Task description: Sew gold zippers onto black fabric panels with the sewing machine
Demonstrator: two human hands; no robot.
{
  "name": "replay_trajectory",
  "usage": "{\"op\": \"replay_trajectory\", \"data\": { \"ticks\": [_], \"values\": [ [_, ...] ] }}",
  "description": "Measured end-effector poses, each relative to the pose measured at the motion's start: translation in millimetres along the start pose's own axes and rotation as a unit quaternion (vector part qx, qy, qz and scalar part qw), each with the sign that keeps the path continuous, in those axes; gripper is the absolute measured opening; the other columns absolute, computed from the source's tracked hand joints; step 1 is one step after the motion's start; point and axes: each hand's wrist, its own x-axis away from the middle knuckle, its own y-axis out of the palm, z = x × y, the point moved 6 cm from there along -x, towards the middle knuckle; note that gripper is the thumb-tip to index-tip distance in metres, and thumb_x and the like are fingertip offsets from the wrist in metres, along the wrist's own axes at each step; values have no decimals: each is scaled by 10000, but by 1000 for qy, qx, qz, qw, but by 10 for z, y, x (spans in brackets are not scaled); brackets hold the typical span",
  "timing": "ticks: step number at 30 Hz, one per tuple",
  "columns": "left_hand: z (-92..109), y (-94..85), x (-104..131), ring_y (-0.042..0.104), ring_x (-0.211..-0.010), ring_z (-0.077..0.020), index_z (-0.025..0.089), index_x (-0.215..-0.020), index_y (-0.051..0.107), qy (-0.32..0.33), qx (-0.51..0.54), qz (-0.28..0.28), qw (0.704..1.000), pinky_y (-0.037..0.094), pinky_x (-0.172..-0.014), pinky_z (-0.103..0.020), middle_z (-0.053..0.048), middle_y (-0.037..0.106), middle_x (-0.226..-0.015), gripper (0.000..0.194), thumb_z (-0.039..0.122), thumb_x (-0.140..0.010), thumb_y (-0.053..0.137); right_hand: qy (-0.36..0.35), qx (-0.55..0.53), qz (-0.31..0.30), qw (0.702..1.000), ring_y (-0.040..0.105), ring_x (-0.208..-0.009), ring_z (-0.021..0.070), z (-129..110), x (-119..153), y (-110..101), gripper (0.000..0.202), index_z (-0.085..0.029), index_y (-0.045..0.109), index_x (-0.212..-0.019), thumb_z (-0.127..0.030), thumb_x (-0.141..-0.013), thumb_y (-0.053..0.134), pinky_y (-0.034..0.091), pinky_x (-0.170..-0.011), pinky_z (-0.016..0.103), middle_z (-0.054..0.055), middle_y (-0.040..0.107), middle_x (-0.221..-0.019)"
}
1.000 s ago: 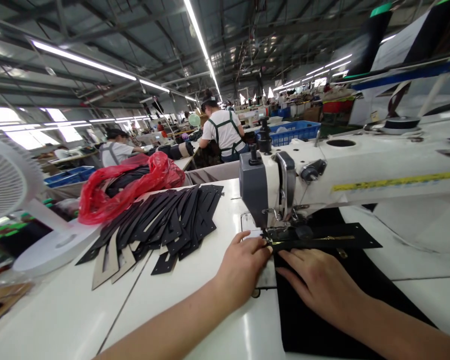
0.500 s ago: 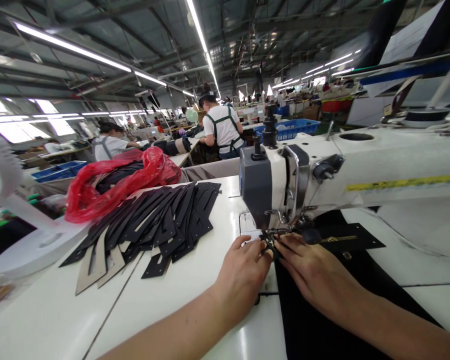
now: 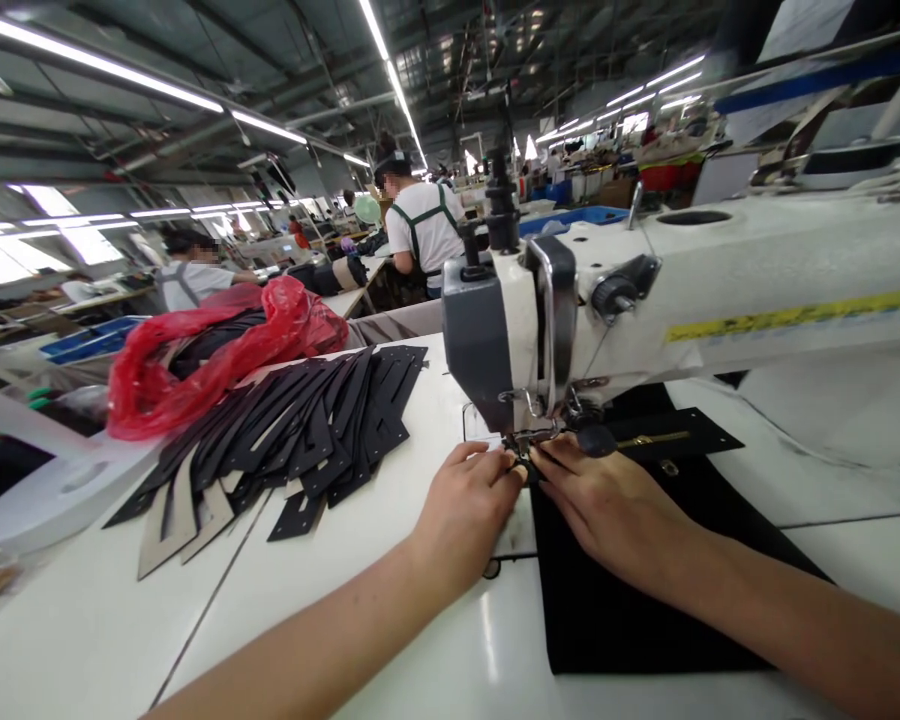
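A large black fabric piece [image 3: 607, 600] lies on the white table under the head of a sewing machine [image 3: 495, 320]. My left hand [image 3: 469, 505] is at the left of the needle area, its fingers bent and pressed on the black material's edge. On the other side, my right hand [image 3: 607, 495] rests on the black piece with fingertips close to the presser foot. Both sets of fingertips nearly meet there. Behind my right hand a black strip with a gold zipper [image 3: 652, 438] lies across the piece. The exact spot under the needle is hidden.
Left of the machine lies a fanned pile of black and beige strips [image 3: 300, 430], with a red plastic bag [image 3: 195, 350] behind it. A white fan [image 3: 60, 490] stands far left. Two people [image 3: 427, 225] work beyond the table.
The camera view has shifted, so the machine and hands appear further left. More of the black piece's lower edge shows. Both hands keep their places by the needle area.
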Motion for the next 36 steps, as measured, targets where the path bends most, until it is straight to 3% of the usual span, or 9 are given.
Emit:
{"op": "replay_trajectory", "data": {
  "ticks": [10, 16, 24, 30, 36],
  "values": [
    [-51, 40, -28, 633, -844, -177, 150, -929, 614, 0, 8, -7, 1000, 462, -864, -362, -66, 659, -895, 141, 95, -863, 502, 5, -6, -4, 1000, 568, -1015, 235, 28, -42, 17, 222, -129, 602, -968, -107, -872, 403, 460, -888, 395, 118, 634, -950],
    [-51, 1, -28, 640, -893, -196, 137, -901, 590, 7, 38, 18, 999, 463, -885, -375, -85, 672, -944, 137, 54, -831, 506, 5, -1, 19, 1000, 589, -983, 221, 28, -40, -18, 247, -152, 616, -969, -107, -870, 394, 477, -868, 382, 108, 653, -924],
    [-112, 50, -37, 652, -845, -174, 158, -835, 560, -26, 44, 29, 998, 464, -883, -368, -54, 676, -893, 190, -13, -772, 506, 3, 19, 30, 999, 590, -1001, 220, 46, -39, -12, 274, -152, 626, -1023, -119, -871, 400, 474, -884, 385, 117, 662, -943],
    [-121, 75, -46, 651, -824, -163, 150, -795, 551, -43, 30, 26, 998, 463, -874, -343, -46, 677, -855, 144, 13, -813, 513, 20, 7, 24, 999, 588, -1003, 213, 64, -33, 16, 285, -150, 605, -1061, -106, -865, 404, 465, -903, 389, 114, 650, -983],
    [-141, 116, -42, 649, -866, -166, 140, -828, 570, -61, 30, 27, 997, 456, -875, -338, -56, 682, -931, 117, 25, -820, 552, 22, 30, 34, 999, 600, -976, 225, 181, -16, 15, 235, -182, 609, -1027, -135, -847, 466, 461, -905, 446, 90, 651, -1007]
  ]
}}
